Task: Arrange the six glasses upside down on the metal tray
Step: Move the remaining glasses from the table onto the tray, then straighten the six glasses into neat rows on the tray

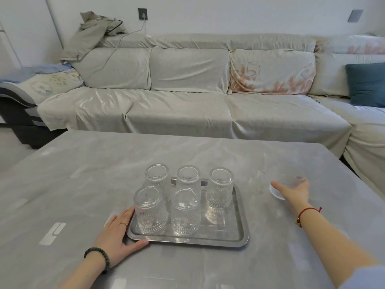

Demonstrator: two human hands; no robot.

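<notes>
The metal tray (225, 230) lies on the grey table in front of me. Clear ribbed glasses stand upside down on it in two rows. Three are at the back (156, 174) (188, 176) (220, 188) and two at the front (149, 207) (184, 211); the front right spot is bare. My left hand (118, 232) lies flat against the tray's front left corner, fingers apart. My right hand (295, 192) reaches out to the right of the tray, wrapped around another clear glass (288, 181), which is blurred.
The grey table (83, 184) runs wide to both sides of the tray. A covered sofa (187, 109) stands behind its far edge, with a teal cushion (366, 84) at the right.
</notes>
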